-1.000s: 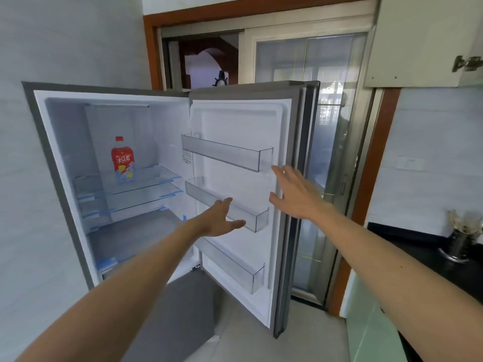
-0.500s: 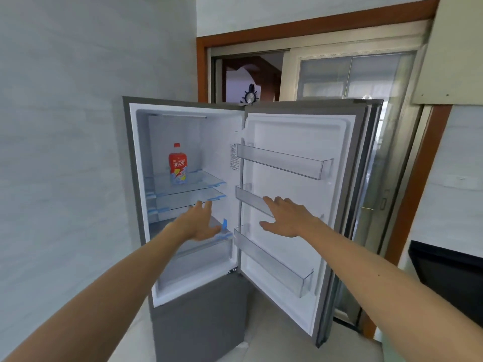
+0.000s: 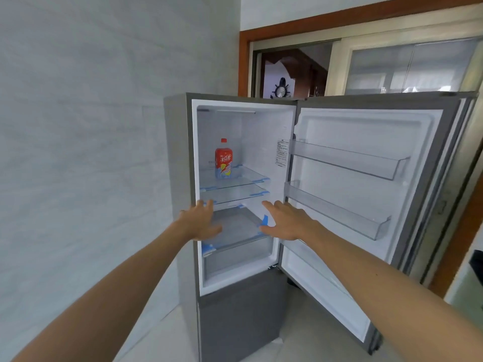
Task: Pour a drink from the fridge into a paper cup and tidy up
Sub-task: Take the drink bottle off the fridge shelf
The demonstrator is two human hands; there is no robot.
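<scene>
head view: grey metal fridge (image 3: 235, 322) stands with its door (image 3: 366, 205) swung wide, clear plastic door bins (image 3: 347, 160) bare. on the top glass shelf (image 3: 235, 178) a red-capped drink bottle (image 3: 223, 159) with a red and yellow label stands upright, alone. left hand (image 3: 201, 222) and right hand (image 3: 286, 220) hover at the lower shelf, each grip spread open, holding nothing.

A pale tiled wall (image 3: 91, 126) stands left; behind, a wood-framed sliding glass door (image 3: 407, 66) shows a ship's-wheel clock (image 3: 281, 90).
</scene>
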